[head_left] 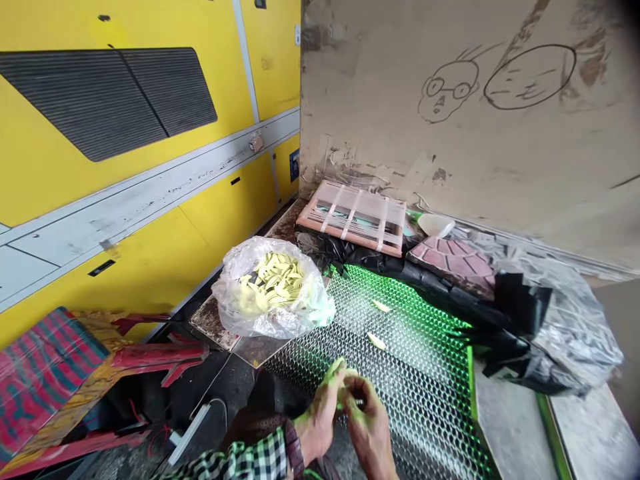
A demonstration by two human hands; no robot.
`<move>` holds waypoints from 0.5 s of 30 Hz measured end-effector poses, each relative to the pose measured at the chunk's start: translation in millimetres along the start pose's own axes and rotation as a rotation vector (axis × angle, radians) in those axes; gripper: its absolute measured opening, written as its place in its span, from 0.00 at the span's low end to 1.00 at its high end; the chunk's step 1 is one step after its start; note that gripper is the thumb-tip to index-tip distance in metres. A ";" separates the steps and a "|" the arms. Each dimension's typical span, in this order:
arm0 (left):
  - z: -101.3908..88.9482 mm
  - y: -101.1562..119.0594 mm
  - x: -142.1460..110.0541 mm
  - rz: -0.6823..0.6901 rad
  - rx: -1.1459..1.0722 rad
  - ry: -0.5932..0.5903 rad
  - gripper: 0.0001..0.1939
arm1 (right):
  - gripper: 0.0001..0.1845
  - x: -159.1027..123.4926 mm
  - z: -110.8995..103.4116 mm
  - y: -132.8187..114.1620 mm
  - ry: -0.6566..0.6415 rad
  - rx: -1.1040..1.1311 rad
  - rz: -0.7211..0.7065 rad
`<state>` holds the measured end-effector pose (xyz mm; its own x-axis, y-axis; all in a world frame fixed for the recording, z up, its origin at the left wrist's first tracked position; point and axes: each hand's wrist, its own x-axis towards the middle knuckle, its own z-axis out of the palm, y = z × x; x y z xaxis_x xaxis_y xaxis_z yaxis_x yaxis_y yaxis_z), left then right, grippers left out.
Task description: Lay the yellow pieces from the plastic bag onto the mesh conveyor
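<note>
My left hand (pixel 320 420) and my right hand (pixel 365 427) are close together at the bottom of the view, above the near end of a honeycomb metal bed (pixel 395 353) lit green. Their fingers are tinted pale green. My left fingertips pinch a small pale green piece (pixel 337 369). A small shiny bit (pixel 360 403) glints among my right fingers, too small to identify. Two pale leaf-shaped cutouts (pixel 381 305) lie on the bed. Farther left, a clear plastic bag (pixel 235 293) holds a heap of similar pale yellow-green cutouts (pixel 273 280).
Beyond the bed lie a strapped pink-framed stack (pixel 353 217), a pink patterned piece (pixel 453 263) and crumpled black plastic (pixel 515 320). A yellow machine panel (pixel 125 167) runs along the left, a drawn-on cardboard wall (pixel 450 100) stands behind, and a red seat (pixel 45 373) sits lower left.
</note>
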<state>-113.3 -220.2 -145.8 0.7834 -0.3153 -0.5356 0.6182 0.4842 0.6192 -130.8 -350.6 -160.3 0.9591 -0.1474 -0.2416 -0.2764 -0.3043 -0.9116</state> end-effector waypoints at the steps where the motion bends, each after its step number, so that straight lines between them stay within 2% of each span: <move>1: 1.2 -2.3 2.8 -0.023 -0.014 0.016 0.30 | 0.17 5.6 -4.6 4.1 0.053 -0.111 -0.041; 4: 3.7 -11.0 13.2 -0.076 -0.091 0.070 0.37 | 0.15 23.7 -20.0 17.2 0.173 -0.468 -0.199; 6: 1.8 -14.3 17.7 -0.058 -0.104 0.082 0.38 | 0.15 32.7 -30.0 24.0 0.226 -0.587 -0.262; 9: -5.3 -7.6 16.5 -0.042 -0.064 0.103 0.36 | 0.16 38.1 -41.6 29.0 0.319 -0.637 -0.271; 12: -12.8 8.2 9.6 -0.096 -0.034 0.145 0.32 | 0.16 41.8 -46.0 30.9 0.301 -0.668 -0.298; 15: -19.6 17.6 2.8 -0.139 0.010 0.148 0.28 | 0.18 57.4 -43.1 29.6 0.279 -0.706 -0.372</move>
<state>-101.5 -196.5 -147.7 0.6726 -0.2551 -0.6946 0.7212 0.4359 0.5383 -86.5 -408.6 -186.8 0.9707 -0.1200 0.2083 -0.0080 -0.8821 -0.4709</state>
